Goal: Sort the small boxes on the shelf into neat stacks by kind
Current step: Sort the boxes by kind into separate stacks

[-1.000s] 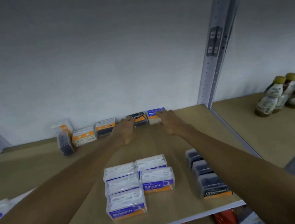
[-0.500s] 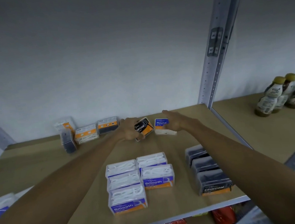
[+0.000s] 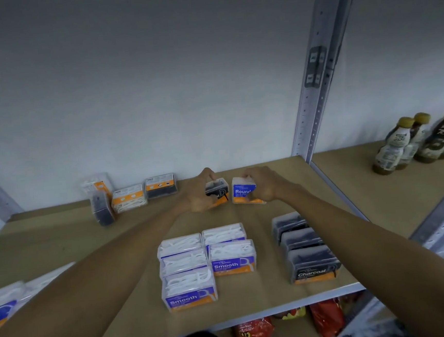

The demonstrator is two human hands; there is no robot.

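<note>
1. Sorting is being carried on: behind the Smooth boxes (image 3: 212, 258), a dark box (image 3: 217, 189) is being gripped by the left hand (image 3: 197, 196) and a Round box (image 3: 242, 191) by the right hand (image 3: 267, 187), fingers curled round each.
2. Judged next: the dark box is being called to the Charcoal row (image 3: 307, 252), right of the Smooth boxes; the Round box, to a fresh spot.
3. White picks are being shown through Smooth lids, dark ones through Charcoal lids.

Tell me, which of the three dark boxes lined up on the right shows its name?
The front dark clear-plastic box, nearest the wooden shelf's edge: its black-and-orange label reads Charcoal. The two dark boxes behind it show only their tops.
</note>
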